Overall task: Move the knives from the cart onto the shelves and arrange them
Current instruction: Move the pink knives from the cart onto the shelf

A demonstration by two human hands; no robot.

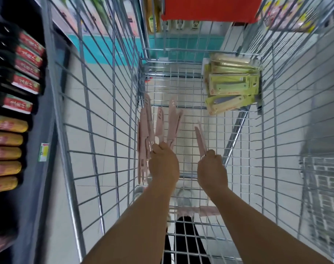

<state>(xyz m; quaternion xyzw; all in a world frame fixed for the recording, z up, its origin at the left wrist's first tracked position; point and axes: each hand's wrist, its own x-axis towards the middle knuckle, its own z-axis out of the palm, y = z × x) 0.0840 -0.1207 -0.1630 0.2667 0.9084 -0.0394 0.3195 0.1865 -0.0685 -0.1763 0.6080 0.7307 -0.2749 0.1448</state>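
**Both hands down in the cart, each closed on pink knives**

The cart (97, 115) is a basket of thin, shiny wire bars crossed into a grid, and the pale tiled floor (82, 103) shows through it. The pink knives (158, 126) are flat, matte and slim, fanned out toward 12 o'clock from my left hand (163, 164), which is curled into a fist around their near ends. More of them hang against the cart's left wall at 9 o'clock of that hand. My right hand (212, 168) is also closed, gripping one narrow pink knife (200, 140) that points up toward 11 o'clock. Both forearms reach in from 6 o'clock, nearly parallel, knuckles up.

At 1 o'clock, in the far right corner of the cart, lies a loose pile of yellow-green knife packs (232, 86), glossy cards with plastic fronts. A few pink pieces (192, 210) lie on the cart bottom between my forearms. Outside the cart at 9 o'clock a dark shelf (34, 168) carries rows of red and yellow boxes (15, 115), blurred. A red panel (210, 8) hangs at 12 o'clock.
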